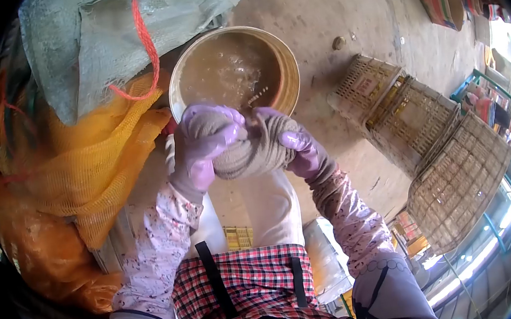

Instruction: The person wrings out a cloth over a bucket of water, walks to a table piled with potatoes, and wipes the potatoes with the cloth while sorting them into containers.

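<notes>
**Bunched grey-brown cloth grasped in two purple-gloved hands**

The left hand and the right hand each have a grip clenched on one end of the cloth, which looks twisted between them. In the view, the cloth lies at the near rim of a round, pale-walled bucket; whether it touches that rim cannot be told. Murky brown water stands in the bucket, its surface broken by bubbles.

To the left lie a grey-green woven sack with a red cord over it, and a yellow-orange mesh bag. To the right, two tan slatted crates sit end to end on the brownish floor, with a large pale lattice-sided basket just beside them. A red-and-black checked apron covers the person's lap.
</notes>
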The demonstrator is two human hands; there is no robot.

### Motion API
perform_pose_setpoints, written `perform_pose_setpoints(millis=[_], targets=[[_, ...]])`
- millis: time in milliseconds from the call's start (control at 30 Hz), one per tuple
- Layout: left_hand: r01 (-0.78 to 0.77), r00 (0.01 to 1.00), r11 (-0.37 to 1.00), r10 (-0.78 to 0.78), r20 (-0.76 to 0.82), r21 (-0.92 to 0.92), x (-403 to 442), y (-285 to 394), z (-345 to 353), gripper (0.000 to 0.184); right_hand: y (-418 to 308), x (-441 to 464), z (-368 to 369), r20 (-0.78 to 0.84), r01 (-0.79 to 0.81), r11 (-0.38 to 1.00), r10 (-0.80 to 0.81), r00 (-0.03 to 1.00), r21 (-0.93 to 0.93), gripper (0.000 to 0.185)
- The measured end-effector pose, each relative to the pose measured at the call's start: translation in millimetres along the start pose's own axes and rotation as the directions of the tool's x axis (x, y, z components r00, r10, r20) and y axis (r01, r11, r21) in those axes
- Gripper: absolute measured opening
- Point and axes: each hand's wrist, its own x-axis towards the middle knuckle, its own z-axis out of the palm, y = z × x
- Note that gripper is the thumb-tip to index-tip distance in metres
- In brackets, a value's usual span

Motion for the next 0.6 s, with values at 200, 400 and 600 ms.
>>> perform_pose_setpoints(millis=[200, 400, 600], targets=[[-0.033, 0.971, 0.911, 0.127, 0.203, -0.412, -3, -1, 22, 0.035, 7, -9, 1, 0.038, -0.177, 0.969, 0.173, 0.984, 0.174, 0.079], [-0.007, 0.974, 0.944, 0.08, 0.21, -0.329, -1, -6, 24, 0.038, 3, -13, -11, 0.179, -0.162, 0.952, 0.118, 0.977, 0.258, 0.066], [0.301, 0.944, 0.899, -0.328, 0.032, 0.317, -1, 15, -16, 0.05, -24, -14, -3, 0.166, 0.087, 0.762, 0.027, 0.986, -0.642, 0.07]])
